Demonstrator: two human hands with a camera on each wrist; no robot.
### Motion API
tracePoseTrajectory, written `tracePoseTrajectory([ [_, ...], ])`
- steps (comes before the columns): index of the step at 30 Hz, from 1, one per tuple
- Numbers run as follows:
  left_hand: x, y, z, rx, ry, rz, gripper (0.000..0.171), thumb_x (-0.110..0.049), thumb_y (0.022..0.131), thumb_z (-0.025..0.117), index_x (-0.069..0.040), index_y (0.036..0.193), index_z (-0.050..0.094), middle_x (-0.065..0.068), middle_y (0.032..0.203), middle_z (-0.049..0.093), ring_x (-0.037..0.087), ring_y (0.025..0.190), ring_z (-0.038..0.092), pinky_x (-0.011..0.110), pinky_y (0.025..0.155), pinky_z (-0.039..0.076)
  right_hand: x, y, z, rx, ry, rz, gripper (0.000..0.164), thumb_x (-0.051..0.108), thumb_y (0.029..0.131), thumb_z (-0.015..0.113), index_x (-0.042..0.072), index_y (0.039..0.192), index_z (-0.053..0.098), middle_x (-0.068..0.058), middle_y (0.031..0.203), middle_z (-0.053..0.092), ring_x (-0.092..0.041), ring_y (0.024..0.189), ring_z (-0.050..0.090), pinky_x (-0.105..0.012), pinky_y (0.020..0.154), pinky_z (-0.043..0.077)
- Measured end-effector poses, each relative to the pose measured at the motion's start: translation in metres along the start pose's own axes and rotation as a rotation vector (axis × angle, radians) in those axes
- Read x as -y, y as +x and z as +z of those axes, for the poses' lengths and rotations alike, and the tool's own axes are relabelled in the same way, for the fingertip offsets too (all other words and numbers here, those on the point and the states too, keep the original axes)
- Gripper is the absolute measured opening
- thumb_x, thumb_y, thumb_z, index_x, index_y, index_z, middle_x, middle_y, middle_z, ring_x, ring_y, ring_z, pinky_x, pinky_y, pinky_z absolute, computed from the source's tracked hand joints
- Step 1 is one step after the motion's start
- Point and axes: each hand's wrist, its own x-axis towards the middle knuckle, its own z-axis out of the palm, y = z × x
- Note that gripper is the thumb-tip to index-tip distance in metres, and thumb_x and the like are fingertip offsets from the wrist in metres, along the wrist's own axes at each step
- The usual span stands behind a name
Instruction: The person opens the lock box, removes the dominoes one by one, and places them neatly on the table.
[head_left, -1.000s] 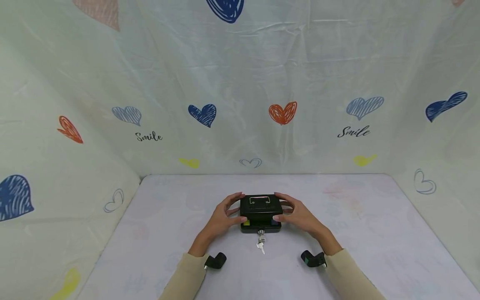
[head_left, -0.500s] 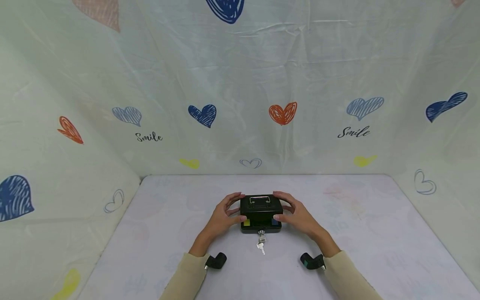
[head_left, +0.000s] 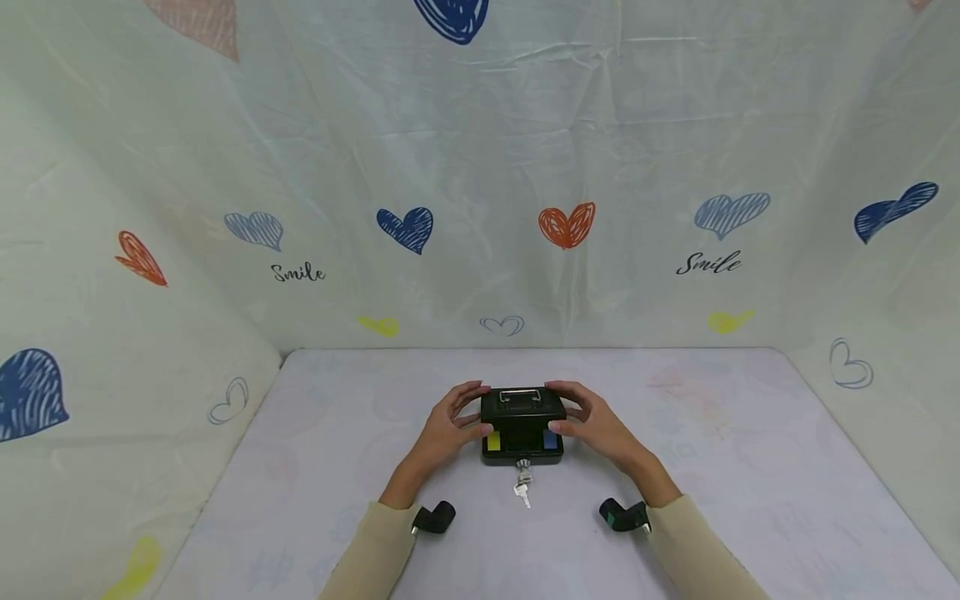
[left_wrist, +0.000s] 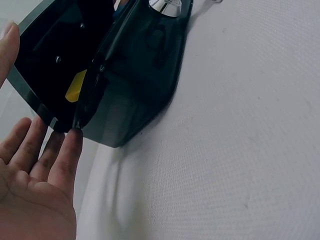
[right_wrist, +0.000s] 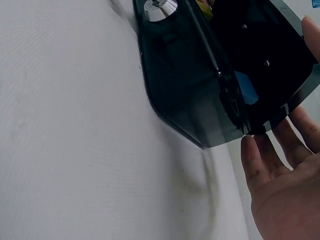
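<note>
A glossy black rectangular cash box, wire-handled lid ajar, sits on the finely textured white table, silvery keys at its round lock. The left hand and right hand clasp the lid's opposite sides, above yellow and blue pieces. A creased, heart-printed sheet hangs behind.

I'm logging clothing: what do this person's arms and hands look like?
The left hand and right hand are ungloved. The left sleeve and right sleeve are beige. Also worn: a black, bent left wrist device and a similar right wrist device with a small green patch.
</note>
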Motion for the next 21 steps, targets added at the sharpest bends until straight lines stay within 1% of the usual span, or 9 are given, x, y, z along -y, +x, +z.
tracePoseTrajectory([
  [7,0.0008,0.0020,-0.0006,-0.003,0.024,0.011,0.078,-0.005,0.092,0.082,0.005,0.157,0.039,0.022,0.156,0.053,0.038,0.151,0.043,0.048,0.117,0.050,0.0011,0.0032,-0.0013,-0.002,-0.013,0.008,0.067,0.021,0.096,0.078,0.004,0.154,0.049,-0.021,0.160,0.046,-0.042,0.148,0.041,-0.060,0.123,0.041],
  [13,0.0006,0.0030,-0.0007,-0.009,0.031,0.004,0.076,-0.008,0.094,0.081,0.003,0.157,0.041,0.020,0.156,0.053,0.037,0.151,0.043,0.048,0.117,0.050,0.0018,0.0048,-0.0013,-0.013,-0.007,0.038,0.065,0.023,0.096,0.077,0.006,0.154,0.050,-0.018,0.161,0.046,-0.039,0.148,0.041,-0.058,0.123,0.041],
  [16,0.0012,0.0032,-0.0004,-0.012,0.037,0.009,0.074,-0.008,0.095,0.080,0.002,0.157,0.041,0.021,0.156,0.053,0.038,0.151,0.043,0.048,0.117,0.050,0.0016,0.0051,-0.0011,-0.021,0.000,0.034,0.064,0.024,0.096,0.076,0.006,0.153,0.051,-0.018,0.160,0.047,-0.040,0.148,0.041,-0.060,0.124,0.039],
  [19,0.0025,0.0038,0.0004,-0.018,0.038,0.028,0.070,-0.006,0.096,0.078,0.004,0.156,0.042,0.023,0.155,0.053,0.040,0.151,0.043,0.050,0.117,0.050,0.0010,0.0049,-0.0008,-0.028,0.001,0.019,0.064,0.025,0.097,0.076,0.005,0.152,0.051,-0.019,0.158,0.048,-0.042,0.148,0.041,-0.063,0.124,0.037],
  [21,0.0028,0.0041,0.0012,-0.023,0.029,0.029,0.068,-0.004,0.096,0.077,0.004,0.155,0.043,0.023,0.154,0.054,0.040,0.150,0.043,0.051,0.117,0.049,0.0002,0.0048,-0.0006,-0.030,-0.004,0.008,0.063,0.025,0.097,0.075,0.004,0.152,0.052,-0.020,0.157,0.049,-0.042,0.148,0.042,-0.064,0.124,0.036],
])
